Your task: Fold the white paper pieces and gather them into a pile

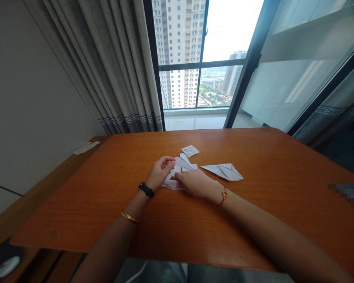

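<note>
A white sheet of folded paper (172,184) with several creased flaps lies on the orange-brown table between my hands. My right hand (197,182) rests low over its right side, thumb and fingers closed on the paper; most of those fingertips are hidden. At the paper's left side is my left hand (161,173), its fingers loosely curled and the thumb a little apart, with nothing visible in its grasp. Whether it touches the paper I cannot tell. To the right lies a long pointed folded paper piece (228,172), and a small folded paper square (190,150) is behind.
The wooden table (106,220) reaches back towards a window (179,67). A flat pale paper-like item (86,147) lies on the ledge at the left wall. A blurred-out grey object (352,193) is at the far right. Grey curtains (115,67) hang behind.
</note>
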Demonstrator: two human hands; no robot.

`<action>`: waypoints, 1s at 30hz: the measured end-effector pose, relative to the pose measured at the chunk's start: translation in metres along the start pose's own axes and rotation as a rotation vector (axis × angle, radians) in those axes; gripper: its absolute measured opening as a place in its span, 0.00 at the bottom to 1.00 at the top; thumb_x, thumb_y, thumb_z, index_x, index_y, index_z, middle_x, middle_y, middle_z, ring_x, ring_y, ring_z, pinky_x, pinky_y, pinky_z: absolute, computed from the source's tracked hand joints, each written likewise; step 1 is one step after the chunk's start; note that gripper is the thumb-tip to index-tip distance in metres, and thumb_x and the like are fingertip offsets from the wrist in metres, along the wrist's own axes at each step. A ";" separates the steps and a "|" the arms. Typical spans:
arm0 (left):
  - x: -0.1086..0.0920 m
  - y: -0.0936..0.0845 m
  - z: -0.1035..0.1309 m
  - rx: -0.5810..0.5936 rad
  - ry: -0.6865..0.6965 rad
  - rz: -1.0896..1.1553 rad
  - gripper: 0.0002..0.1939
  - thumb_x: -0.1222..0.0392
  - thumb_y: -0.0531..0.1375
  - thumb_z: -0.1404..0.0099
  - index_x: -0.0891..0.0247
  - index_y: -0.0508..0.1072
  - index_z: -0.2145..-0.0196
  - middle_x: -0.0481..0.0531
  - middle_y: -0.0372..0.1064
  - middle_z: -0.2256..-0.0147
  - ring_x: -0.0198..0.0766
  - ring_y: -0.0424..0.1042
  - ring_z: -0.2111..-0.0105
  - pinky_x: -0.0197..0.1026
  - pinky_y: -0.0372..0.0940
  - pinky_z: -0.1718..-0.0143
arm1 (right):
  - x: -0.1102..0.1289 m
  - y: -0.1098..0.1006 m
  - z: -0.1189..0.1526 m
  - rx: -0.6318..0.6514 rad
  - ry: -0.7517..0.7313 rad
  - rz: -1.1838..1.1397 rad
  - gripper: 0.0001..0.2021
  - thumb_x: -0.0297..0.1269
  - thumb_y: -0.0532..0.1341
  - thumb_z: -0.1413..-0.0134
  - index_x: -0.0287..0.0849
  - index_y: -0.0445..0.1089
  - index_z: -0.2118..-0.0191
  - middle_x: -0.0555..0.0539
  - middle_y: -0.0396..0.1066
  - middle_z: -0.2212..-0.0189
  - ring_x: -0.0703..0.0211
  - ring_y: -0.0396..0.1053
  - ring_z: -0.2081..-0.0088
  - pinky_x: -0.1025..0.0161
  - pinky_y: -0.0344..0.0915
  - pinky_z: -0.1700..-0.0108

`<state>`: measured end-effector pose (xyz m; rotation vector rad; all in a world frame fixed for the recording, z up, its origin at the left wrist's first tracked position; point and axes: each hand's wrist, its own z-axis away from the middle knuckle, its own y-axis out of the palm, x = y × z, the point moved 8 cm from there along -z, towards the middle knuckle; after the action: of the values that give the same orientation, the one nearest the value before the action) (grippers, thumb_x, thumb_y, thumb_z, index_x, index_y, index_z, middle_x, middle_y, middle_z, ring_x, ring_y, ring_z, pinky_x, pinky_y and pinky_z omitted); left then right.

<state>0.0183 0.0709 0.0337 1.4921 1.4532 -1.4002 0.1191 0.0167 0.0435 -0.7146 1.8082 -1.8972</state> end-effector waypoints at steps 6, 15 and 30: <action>-0.013 0.012 0.007 0.153 0.079 -0.435 0.16 0.51 0.54 0.35 0.64 0.74 0.60 0.53 0.73 0.64 0.39 0.69 0.65 0.39 0.62 0.62 | -0.001 0.007 -0.001 0.005 0.010 0.043 0.15 0.29 0.47 0.37 0.37 0.61 0.48 0.36 0.73 0.61 0.48 0.74 0.63 0.59 0.65 0.65; -0.012 0.026 0.022 0.387 0.150 -0.905 0.09 0.55 0.61 0.40 0.60 0.73 0.62 0.53 0.72 0.62 0.45 0.70 0.60 0.41 0.61 0.58 | -0.007 0.008 -0.002 -0.003 0.089 0.097 0.11 0.32 0.47 0.36 0.37 0.62 0.53 0.36 0.72 0.60 0.48 0.74 0.62 0.60 0.66 0.66; -0.011 0.041 0.038 0.491 0.188 -0.923 0.09 0.58 0.55 0.36 0.63 0.72 0.69 0.54 0.71 0.66 0.41 0.69 0.65 0.38 0.59 0.65 | -0.015 0.013 0.038 -0.096 0.176 -0.078 0.09 0.36 0.51 0.38 0.41 0.65 0.59 0.42 0.70 0.61 0.53 0.71 0.66 0.62 0.61 0.66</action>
<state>0.0491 0.0238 0.0252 1.2696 2.1785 -2.3358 0.1534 -0.0043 0.0306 -0.6774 2.0183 -1.9892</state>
